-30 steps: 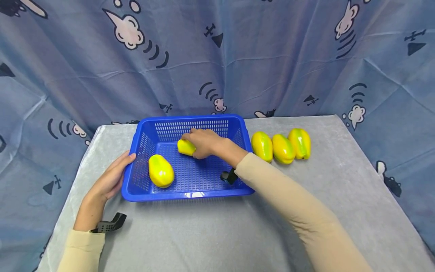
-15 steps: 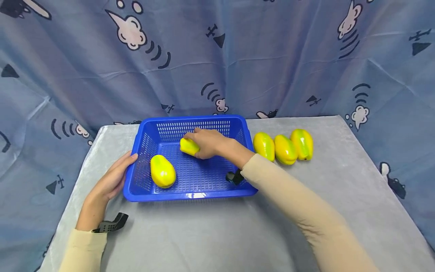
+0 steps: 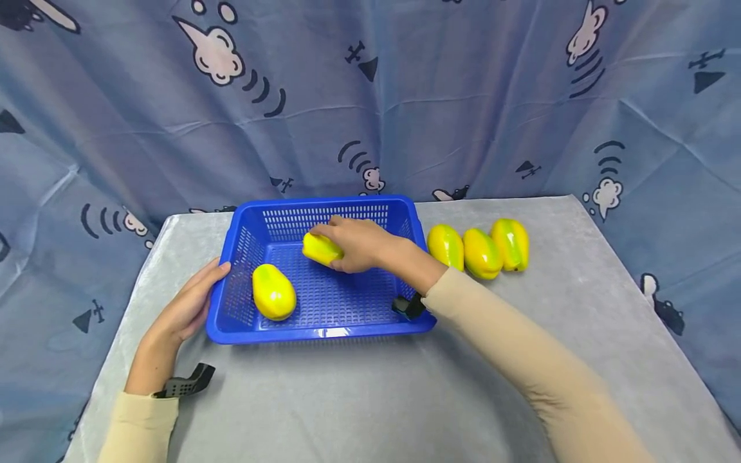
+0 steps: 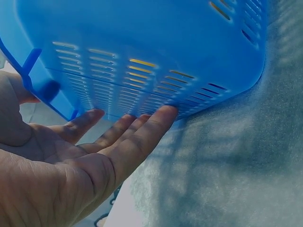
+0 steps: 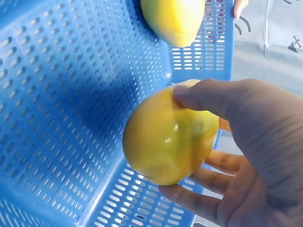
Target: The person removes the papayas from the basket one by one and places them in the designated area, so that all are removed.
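Note:
A blue plastic basket [image 3: 347,332] with slotted walls stands on the table. My left hand [image 3: 188,305] holds its left end, thumb over the rim; in the left wrist view the fingers [image 4: 142,137] lie against the outside wall. Inside the basket, my right hand [image 3: 361,244] grips a yellow-green papaya [image 3: 320,249] near the far wall. The right wrist view shows the thumb on one side of this papaya [image 5: 165,137] and fingers on the other, with the papaya over the slotted wall. Another papaya [image 3: 274,292] lies in the basket's left part.
Three more papayas [image 3: 482,253] sit side by side on the grey cloth-covered table [image 3: 579,308], just right of the basket. A blue patterned curtain [image 3: 463,96] hangs behind the table.
My right hand and the gripped papaya have shifted slightly up and to the right, showing more of the fruit. The left hand, the basket and the other papayas stay put.

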### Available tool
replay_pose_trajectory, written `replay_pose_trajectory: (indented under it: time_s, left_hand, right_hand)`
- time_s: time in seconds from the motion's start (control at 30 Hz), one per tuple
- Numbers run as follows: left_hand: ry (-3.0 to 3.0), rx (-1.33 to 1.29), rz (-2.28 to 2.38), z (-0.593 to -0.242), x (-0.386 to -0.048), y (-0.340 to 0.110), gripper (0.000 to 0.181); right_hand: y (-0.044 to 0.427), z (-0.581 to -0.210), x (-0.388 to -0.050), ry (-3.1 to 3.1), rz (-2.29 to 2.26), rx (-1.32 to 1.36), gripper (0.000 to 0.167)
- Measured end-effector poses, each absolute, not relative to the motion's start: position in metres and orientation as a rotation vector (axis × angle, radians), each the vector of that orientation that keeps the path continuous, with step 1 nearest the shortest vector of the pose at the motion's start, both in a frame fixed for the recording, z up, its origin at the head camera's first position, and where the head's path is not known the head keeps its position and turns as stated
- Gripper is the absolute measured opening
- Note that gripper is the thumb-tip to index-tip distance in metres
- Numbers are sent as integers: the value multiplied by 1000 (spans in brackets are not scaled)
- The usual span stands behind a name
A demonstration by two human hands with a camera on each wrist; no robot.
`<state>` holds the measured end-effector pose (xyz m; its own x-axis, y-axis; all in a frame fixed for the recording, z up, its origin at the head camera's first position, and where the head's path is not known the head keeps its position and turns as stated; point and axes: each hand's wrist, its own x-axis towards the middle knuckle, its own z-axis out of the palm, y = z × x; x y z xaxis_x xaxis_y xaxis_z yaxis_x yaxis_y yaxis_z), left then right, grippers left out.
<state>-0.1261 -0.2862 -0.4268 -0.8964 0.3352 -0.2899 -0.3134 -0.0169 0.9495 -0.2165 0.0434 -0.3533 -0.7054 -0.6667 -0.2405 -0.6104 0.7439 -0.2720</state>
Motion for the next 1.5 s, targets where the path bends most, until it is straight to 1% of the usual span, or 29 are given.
replay_pose_trajectory:
  time_s: [0.37, 0.63, 0.97, 1.17, 1.5]
  left_hand:
    - [1863, 36, 1944, -429, -126, -285, 73]
    - [1877, 43, 1941, -428, -125, -284, 74]
    - [1866, 31, 1950, -428, -125, -284, 74]
    - [1864, 30, 1948, -428, -125, -285, 74]
    - [1876, 21, 1933, -427, -125, -285, 75]
  right_hand:
    - [57, -339, -205, 2658, -267, -1031, 67]
    - [69, -328, -193, 2684, -383, -1063, 67]
    - [84, -317, -180, 2741, -491, -976, 72]
    - [95, -318, -171, 2780, -591, -981, 70]
    - [117, -330, -157, 2741, -915, -929, 75]
